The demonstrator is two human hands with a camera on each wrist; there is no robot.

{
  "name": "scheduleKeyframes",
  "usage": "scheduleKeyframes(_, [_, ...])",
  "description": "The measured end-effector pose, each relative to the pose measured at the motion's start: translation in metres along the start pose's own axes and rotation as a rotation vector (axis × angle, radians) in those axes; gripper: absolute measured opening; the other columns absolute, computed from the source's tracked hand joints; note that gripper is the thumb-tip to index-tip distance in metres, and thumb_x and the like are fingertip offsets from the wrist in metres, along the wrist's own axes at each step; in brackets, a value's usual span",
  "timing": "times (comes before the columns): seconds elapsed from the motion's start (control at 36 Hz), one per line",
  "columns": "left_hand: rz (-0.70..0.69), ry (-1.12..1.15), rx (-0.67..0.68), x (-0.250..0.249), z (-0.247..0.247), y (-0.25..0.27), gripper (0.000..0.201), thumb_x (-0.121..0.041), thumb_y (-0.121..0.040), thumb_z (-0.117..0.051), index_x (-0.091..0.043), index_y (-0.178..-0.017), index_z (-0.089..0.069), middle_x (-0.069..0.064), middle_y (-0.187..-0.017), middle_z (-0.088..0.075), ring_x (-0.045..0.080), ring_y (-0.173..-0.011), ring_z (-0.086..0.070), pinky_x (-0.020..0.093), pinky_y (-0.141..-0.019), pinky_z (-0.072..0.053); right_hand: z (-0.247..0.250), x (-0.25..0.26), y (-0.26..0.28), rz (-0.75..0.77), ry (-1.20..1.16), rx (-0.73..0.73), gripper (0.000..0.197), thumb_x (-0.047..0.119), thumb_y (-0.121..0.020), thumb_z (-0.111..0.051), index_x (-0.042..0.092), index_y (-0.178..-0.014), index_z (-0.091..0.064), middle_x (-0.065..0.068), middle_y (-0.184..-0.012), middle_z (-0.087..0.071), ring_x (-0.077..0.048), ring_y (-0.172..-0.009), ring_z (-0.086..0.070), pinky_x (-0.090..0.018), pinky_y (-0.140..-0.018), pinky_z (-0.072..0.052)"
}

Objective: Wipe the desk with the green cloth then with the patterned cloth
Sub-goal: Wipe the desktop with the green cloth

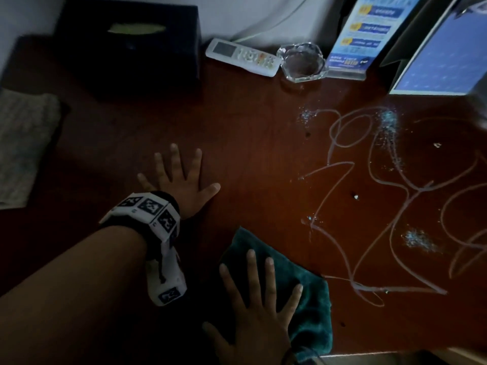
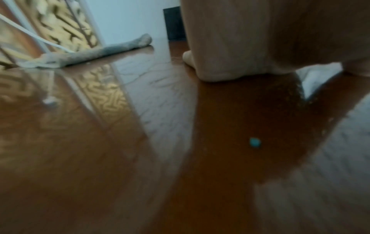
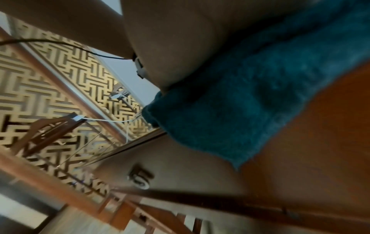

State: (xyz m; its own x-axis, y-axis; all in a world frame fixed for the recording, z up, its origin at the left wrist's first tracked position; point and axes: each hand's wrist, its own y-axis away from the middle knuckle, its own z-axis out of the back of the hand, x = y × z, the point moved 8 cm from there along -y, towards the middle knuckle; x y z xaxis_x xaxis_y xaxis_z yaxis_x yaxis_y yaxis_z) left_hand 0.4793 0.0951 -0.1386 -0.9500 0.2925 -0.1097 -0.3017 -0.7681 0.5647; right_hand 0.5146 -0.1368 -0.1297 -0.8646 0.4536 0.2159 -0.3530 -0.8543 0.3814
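**Pressing the green cloth flat at the near edge**

Spanning the head view, the dark red-brown tabletop [image 1: 250,143] carries pale looping scribbles [image 1: 395,196] and light specks over its right half. A black tissue box [image 1: 129,48] stands at the far left. The patterned cloth [image 1: 23,146] lies folded at the left edge, well apart from both hands. The green cloth [image 1: 311,299] lies near the front edge, beside the scribbles. The right hand [image 1: 255,320] rests palm-down on it, fingers [image 1: 251,270] straight and spread, gripping nothing. The left hand [image 1: 181,180] lies flat on bare wood, fingers spread likewise. At the back lie a white remote [image 1: 242,56] and a glass ashtray [image 1: 303,61], just beside each other.
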Motion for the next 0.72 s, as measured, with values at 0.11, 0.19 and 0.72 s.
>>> scheduleKeyframes(0.11, [0.011, 0.011, -0.006, 0.000, 0.001, 0.000, 0.082, -0.077, -0.081, -0.023, -0.046, -0.141, 0.024, -0.002, -0.150, 0.036, 0.030, -0.140, 0.028, 0.063, -0.109, 0.008, -0.004, -0.008, 0.007, 0.071, 0.010, 0.008, 0.089, 0.085, -0.066, -0.037, 0.043, -0.144, -0.033, -0.004, -0.154, -0.030, -0.032, -0.141, -0.021, -0.074, -0.099, -0.010])
scheduleKeyframes(0.19, [0.009, 0.008, -0.046, 0.002, 0.001, -0.002, 0.083, -0.078, -0.079, -0.024, -0.046, -0.141, 0.022, -0.002, -0.152, 0.033, 0.030, -0.141, 0.026, 0.064, -0.109, 0.007, -0.005, -0.014, 0.011, 0.132, 0.024, 0.014, 0.092, 0.085, -0.064, -0.039, 0.044, -0.146, -0.028, -0.002, -0.157, -0.024, -0.030, -0.143, -0.016, -0.074, -0.099, -0.008])
scheduleKeyframes(0.72, [-0.021, -0.024, -0.061, -0.003, 0.005, 0.002, 0.082, -0.073, -0.082, -0.020, -0.037, -0.146, 0.015, 0.002, -0.154, 0.027, 0.033, -0.142, 0.021, 0.063, -0.109, 0.006, 0.015, -0.048, 0.035, 0.173, -0.065, -0.052, 0.076, 0.072, -0.084, -0.035, 0.037, -0.150, -0.021, -0.007, -0.159, -0.014, -0.029, -0.146, -0.011, -0.063, -0.107, -0.007])
